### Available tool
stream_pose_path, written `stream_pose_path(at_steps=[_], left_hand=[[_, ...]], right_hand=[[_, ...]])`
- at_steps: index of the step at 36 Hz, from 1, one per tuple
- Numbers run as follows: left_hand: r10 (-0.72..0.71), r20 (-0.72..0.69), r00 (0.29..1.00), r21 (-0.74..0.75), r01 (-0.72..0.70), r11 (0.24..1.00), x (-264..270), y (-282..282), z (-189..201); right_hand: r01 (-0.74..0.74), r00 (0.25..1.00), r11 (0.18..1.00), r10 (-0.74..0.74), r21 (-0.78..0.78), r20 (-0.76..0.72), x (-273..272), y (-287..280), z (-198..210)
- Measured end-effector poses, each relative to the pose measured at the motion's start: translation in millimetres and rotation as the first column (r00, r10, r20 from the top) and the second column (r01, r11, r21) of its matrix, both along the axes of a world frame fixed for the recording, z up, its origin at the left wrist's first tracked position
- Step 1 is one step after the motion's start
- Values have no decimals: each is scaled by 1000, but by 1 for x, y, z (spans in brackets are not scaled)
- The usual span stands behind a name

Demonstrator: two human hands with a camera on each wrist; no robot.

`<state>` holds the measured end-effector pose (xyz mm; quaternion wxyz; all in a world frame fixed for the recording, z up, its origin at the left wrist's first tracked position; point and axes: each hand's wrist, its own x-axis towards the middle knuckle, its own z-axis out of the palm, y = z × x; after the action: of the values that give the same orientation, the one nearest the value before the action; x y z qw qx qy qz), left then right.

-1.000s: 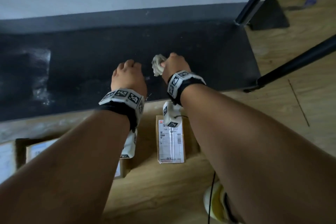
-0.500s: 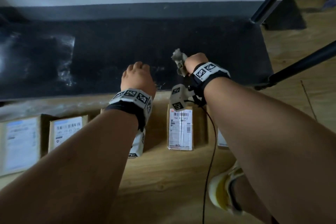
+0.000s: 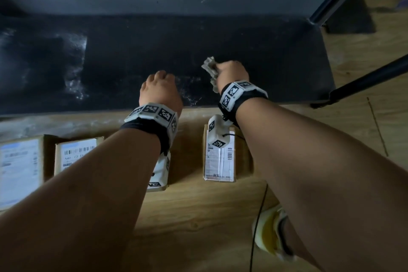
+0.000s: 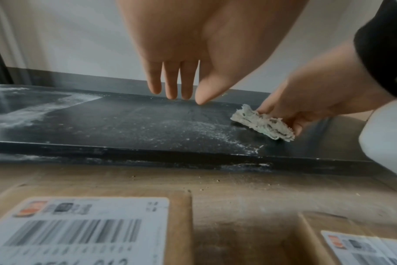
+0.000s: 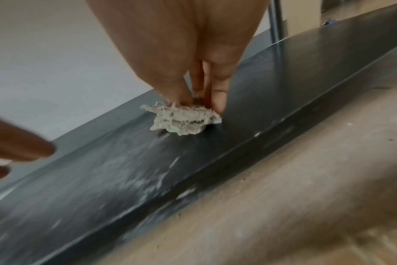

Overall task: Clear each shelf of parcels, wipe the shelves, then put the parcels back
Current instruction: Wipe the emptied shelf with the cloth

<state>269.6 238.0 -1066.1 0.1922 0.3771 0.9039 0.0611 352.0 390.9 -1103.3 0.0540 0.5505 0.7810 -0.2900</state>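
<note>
A: Right hand [image 3: 231,73] first. What's it doing?

B: Its fingers [image 5: 218,100] and thumb pinch a crumpled whitish cloth [image 4: 263,124], pressed down onto the black shelf [image 3: 242,40]. The cloth sticks out on the hand's left side.

A: And the left hand [image 3: 161,91]?

B: It holds nothing. The fingers [image 4: 170,84] are straight and close together, pointing down, tips just above the shelf near its front edge. It sits just left of the right hand, apart from the cloth.

A: The shelf around them?

B: No parcels on it. There's a white dusty smear [image 4: 211,132] between the two hands near the front edge, and a bigger pale patch [image 3: 75,68] well to the left of the left hand.

A: The parcels?

B: On the wooden floor [image 3: 209,216], in a row in front of the shelf, below the wrists. One labelled parcel [image 3: 220,161] lies under the right wrist. Two more lie left of the left forearm: a near parcel [image 3: 75,154] and a far-left parcel [image 3: 19,170]. Another is mostly hidden under the left wrist.

A: Anything else?

B: Black frame posts [image 3: 364,77] stand to the right of the right hand, and a yellow shoe [image 3: 269,234] shows below the right forearm.
</note>
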Motion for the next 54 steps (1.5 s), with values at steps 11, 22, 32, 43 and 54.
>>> stream_pose_path(at_steps=[11,22,32,43,54], left_hand=[[53,-57,997,4,-53,999,-18,-28,1],[98,-63,993,9,-97,995,-20,-64,1],[107,-90,990,17,-106,994,-31,-72,-4],[122,-106,987,20,-120,993,-45,-78,-7],[56,-109,992,48,-51,998,-36,-34,-12]], right_hand=[[-458,885,883,442,104,149,-28,-66,-1],[-212,954,942,143,258,263,6,-54,5],[-353,915,920,301,170,269,-27,-96,8],[-450,893,868,439,209,99,-55,-95,5],[-118,993,917,99,380,70,-22,-2,-1]])
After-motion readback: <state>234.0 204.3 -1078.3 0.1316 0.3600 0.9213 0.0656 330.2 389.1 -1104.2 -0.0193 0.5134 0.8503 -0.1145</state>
